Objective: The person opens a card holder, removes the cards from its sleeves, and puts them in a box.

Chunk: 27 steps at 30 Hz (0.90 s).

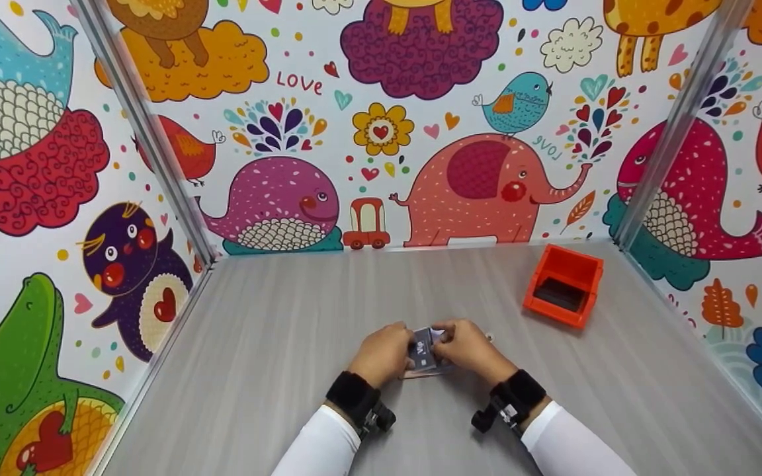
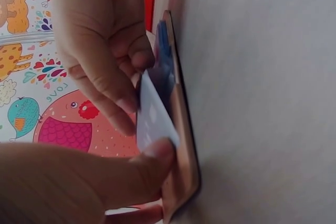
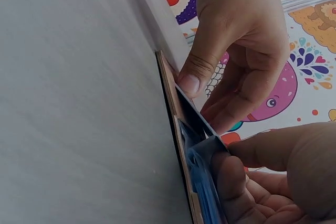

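Observation:
A dark card (image 1: 423,350) with pale lettering lies between my two hands in the head view. My left hand (image 1: 384,354) pinches its left side, thumb on its near face in the left wrist view. Fingers of my right hand (image 1: 473,347) pinch the card's other end, beside bluish clear plastic sleeves (image 3: 202,187). Beneath is an opened card holder (image 2: 184,174), tan inside and dark outside, lying on the table. Whether the card's edge sits inside a sleeve, I cannot tell.
An orange bin (image 1: 592,311) with dark flat things (image 1: 561,294) inside stands at the right rear of the grey table (image 1: 275,330). A small pale object (image 1: 491,337) shows just behind my right hand. Printed panels (image 1: 381,178) wall in the back and sides.

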Each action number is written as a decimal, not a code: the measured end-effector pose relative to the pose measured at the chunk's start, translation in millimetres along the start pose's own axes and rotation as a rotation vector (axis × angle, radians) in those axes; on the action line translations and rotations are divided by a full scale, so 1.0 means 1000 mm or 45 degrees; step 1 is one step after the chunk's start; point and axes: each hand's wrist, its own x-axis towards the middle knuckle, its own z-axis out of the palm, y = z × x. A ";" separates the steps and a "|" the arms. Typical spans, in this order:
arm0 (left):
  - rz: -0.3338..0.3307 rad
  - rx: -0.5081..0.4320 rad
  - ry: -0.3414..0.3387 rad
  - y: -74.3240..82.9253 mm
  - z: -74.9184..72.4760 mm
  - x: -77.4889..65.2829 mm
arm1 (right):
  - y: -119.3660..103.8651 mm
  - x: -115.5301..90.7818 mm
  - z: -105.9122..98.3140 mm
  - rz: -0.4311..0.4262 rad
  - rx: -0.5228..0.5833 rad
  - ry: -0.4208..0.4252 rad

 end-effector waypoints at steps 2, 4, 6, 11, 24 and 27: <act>-0.003 0.007 0.008 0.001 0.000 -0.001 | 0.000 0.000 -0.001 -0.003 0.001 -0.002; 0.000 0.013 0.019 0.002 0.000 -0.001 | 0.000 0.000 -0.002 0.006 0.016 -0.003; 0.002 0.022 0.029 0.002 -0.001 -0.001 | 0.000 0.001 -0.003 0.023 0.037 0.011; -0.008 0.046 0.017 0.003 -0.001 -0.002 | -0.003 0.001 -0.004 0.078 0.107 0.059; -0.003 0.102 0.016 0.005 0.000 -0.001 | -0.005 -0.002 0.004 0.142 0.192 -0.014; 0.007 0.102 0.021 0.004 -0.001 -0.002 | -0.005 -0.001 0.005 0.142 0.179 -0.006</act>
